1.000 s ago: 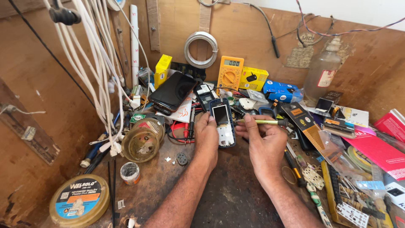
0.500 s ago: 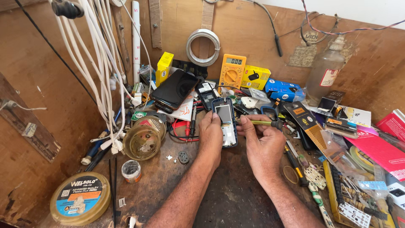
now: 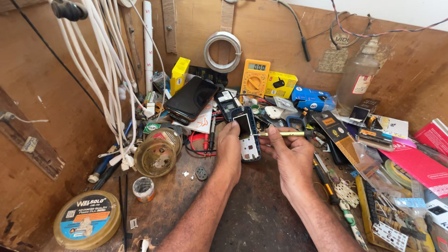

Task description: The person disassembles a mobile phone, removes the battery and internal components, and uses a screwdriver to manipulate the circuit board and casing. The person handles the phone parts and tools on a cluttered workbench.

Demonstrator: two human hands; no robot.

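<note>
My left hand grips the left side of a small opened mobile phone with a bare screen and exposed keypad board, held upright over a cluttered wooden bench. My right hand holds a thin yellow-green screwdriver, its tip pointing left against the phone's right edge. Both forearms reach in from the bottom of the view.
A yellow multimeter leans on the back wall beside a tape roll. White cables hang at left. Round flux tin, small tub, dark smartphones, clear bottle, boxes and parts crowd the right.
The hands with the phone and screwdriver have barely shifted; the view has moved slightly, so they sit a little lower in the picture.
</note>
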